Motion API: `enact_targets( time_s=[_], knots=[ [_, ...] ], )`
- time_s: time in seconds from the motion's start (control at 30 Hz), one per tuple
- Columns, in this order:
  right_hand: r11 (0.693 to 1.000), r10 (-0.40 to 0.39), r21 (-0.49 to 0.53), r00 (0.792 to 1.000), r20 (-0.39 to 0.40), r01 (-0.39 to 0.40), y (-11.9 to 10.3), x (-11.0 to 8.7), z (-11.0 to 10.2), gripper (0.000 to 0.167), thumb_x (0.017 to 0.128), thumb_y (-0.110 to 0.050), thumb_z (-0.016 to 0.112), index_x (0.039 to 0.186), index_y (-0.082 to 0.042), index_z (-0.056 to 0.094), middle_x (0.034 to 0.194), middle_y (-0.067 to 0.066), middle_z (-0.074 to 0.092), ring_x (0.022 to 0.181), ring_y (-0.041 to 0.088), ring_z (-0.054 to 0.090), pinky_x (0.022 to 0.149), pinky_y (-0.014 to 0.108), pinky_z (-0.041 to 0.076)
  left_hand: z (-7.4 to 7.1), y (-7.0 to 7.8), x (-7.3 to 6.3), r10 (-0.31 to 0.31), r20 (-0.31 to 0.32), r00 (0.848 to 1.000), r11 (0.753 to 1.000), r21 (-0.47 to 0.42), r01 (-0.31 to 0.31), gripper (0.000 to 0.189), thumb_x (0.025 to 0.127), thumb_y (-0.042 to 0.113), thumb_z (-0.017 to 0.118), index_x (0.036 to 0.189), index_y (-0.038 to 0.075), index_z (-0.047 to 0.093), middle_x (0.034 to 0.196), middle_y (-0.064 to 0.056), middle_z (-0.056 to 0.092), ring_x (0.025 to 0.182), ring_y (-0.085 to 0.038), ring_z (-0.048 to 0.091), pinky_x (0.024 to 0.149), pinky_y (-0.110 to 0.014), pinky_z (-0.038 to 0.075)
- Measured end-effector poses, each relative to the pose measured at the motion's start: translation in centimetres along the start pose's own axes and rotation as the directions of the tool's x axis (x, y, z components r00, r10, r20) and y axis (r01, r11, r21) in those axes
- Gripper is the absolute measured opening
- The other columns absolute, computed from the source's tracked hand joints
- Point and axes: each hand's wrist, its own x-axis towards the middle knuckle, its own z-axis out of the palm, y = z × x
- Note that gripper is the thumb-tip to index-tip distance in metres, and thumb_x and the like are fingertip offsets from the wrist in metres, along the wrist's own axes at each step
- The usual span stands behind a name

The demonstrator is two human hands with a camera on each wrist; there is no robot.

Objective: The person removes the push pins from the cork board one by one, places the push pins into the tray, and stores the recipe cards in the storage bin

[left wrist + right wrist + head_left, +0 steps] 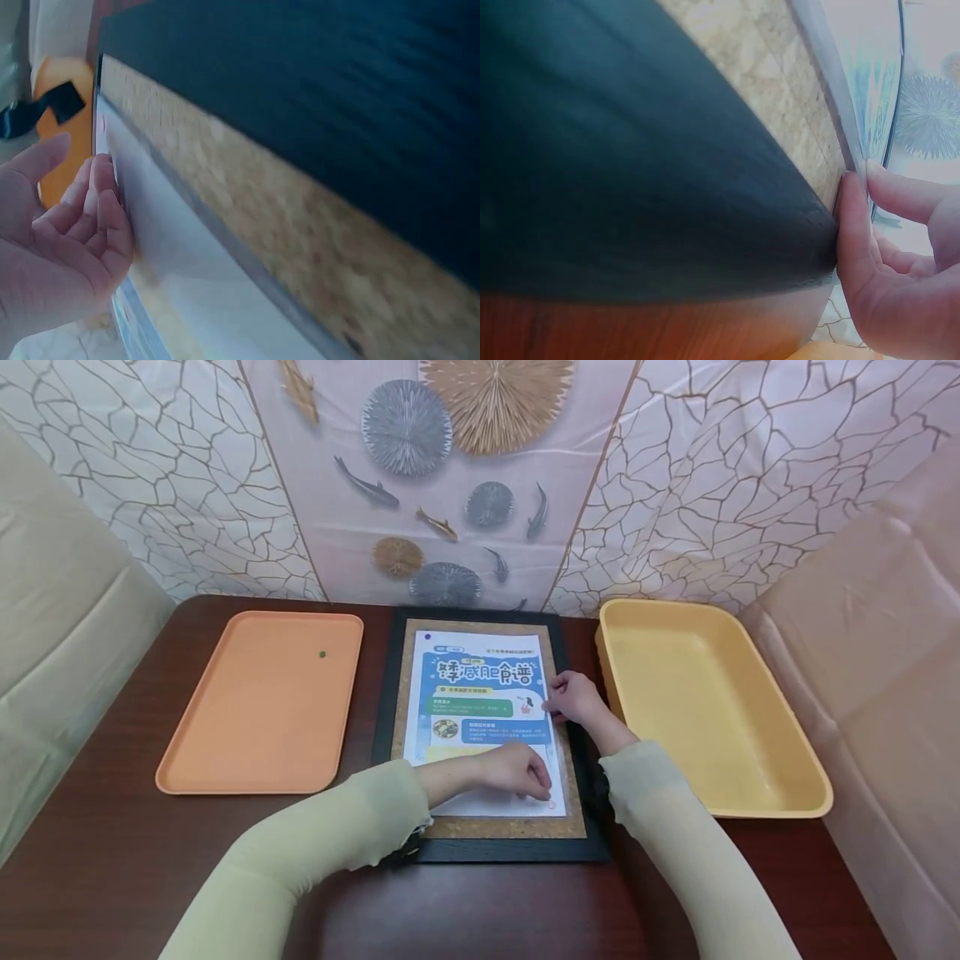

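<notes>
A printed sheet point(487, 685) with blue and white panels lies on a cork board point(510, 828) with a black frame point(517, 852). My right hand point(577, 700) pinches the sheet's right edge between thumb and forefinger, a little above its middle. Over the sheet's lower right part, my left hand point(513, 770) rests with its fingers loosely bent, the thumb apart from them in the left wrist view. Just below the left fingertips, a small pinkish-red round spot point(551, 805) shows near the corner. A purple dot point(427, 636) marks the sheet's upper left corner.
An orange tray point(262, 710) with a small green piece point(322, 654) lies on the dark wooden table point(97, 852) to the left. A deep yellow bin point(705, 718) stands to the right. Patterned cloth point(187, 468) hangs behind the table.
</notes>
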Motion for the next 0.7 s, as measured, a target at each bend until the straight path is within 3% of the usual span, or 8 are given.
enact_targets(
  time_s=[0.23, 0.43, 0.7],
  knots=[
    [1.0, -0.009, 0.011, 1.0, 0.01, 0.009, 0.1, 0.1, 0.1, 0.046, 0.089, -0.009, 0.062, 0.129, 0.001, 0.043, 0.108, 0.02, 0.053, 0.092, 0.029, 0.065, 0.083, 0.035, 0.053, 0.9, 1.0, 0.4, -0.029, -0.018, 0.999, 0.986, 0.166, 0.031, 0.01, 0.085, 0.016, 0.068, 0.079, 0.008, 0.071, 0.063, 0.004, 0.061, 0.054, -0.003, 0.05, 0.055, -0.014, 0.039],
    [1.0, -0.002, 0.002, 1.0, 0.011, 0.002, -0.1, 0.0, -0.1, 0.047, 0.089, -0.009, 0.062, 0.13, 0.001, 0.042, 0.108, 0.019, 0.052, 0.09, 0.028, 0.064, 0.081, 0.032, 0.054, 1.4, 1.2, 0.8, -0.028, -0.064, 0.998, 0.949, 0.313, 0.047, 0.024, 0.085, 0.018, 0.064, 0.061, 0.014, 0.063, 0.053, 0.006, 0.055, 0.053, -0.005, 0.051, 0.052, -0.017, 0.036],
    [1.0, 0.005, 0.001, 1.0, 0.011, -0.005, -0.1, 0.1, 0.1, 0.047, 0.089, -0.009, 0.062, 0.13, 0.0, 0.043, 0.109, 0.019, 0.053, 0.091, 0.028, 0.064, 0.082, 0.033, 0.054, 1.8, 1.4, 0.8, -0.064, -0.087, 0.994, 0.932, 0.35, 0.091, 0.024, 0.087, 0.022, 0.064, 0.065, 0.013, 0.066, 0.057, 0.006, 0.057, 0.057, -0.005, 0.053, 0.053, -0.017, 0.037]
  ],
)
